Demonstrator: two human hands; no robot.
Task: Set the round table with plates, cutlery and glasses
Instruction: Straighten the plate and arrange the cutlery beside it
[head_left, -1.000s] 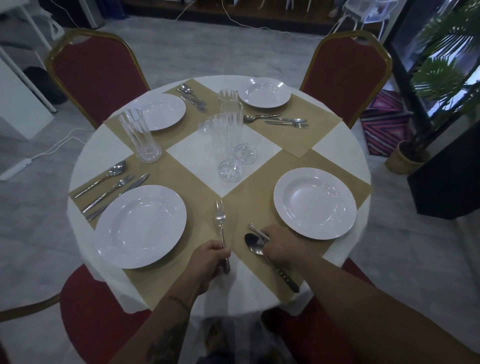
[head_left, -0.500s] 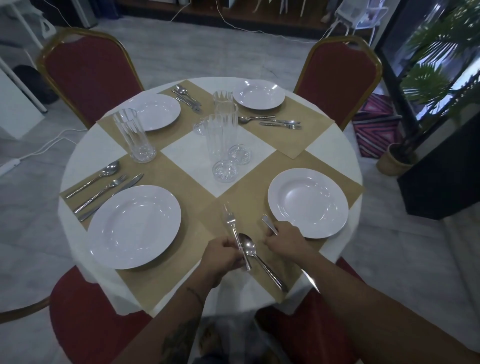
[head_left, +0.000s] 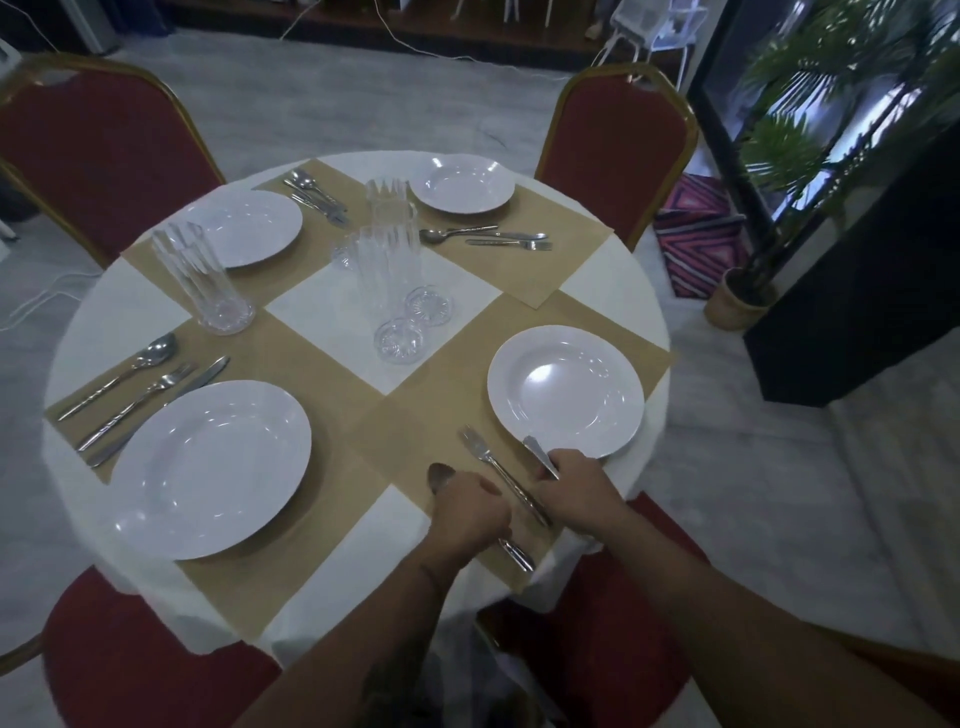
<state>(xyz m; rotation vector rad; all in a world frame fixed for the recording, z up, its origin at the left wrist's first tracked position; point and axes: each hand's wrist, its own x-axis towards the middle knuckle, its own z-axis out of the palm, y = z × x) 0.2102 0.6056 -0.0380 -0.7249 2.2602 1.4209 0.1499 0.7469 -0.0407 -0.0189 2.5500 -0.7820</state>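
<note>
**Hidden and unclear parts, by clock position on the round table (head_left: 104, 312).**
- **6 o'clock:** the left hand (head_left: 470, 512) covers the shaft of the spoon (head_left: 440, 475). Only the bowl tip and the handle end show.
- **5 o'clock:** the right hand (head_left: 576, 493) hides the handle of the knife (head_left: 537, 453), leaving the blade tip.
- **Centre:** the clear glasses (head_left: 387, 280) overlap, so their number cannot be told.
- **11 o'clock:** the far cutlery (head_left: 314, 195) is too small to sort.
- **2 o'clock, off the table:** the plant (head_left: 789, 140) is blurred and cut by the right edge.
- **7 o'clock:** the near chair (head_left: 130, 665) is cut by the bottom edge.
</note>
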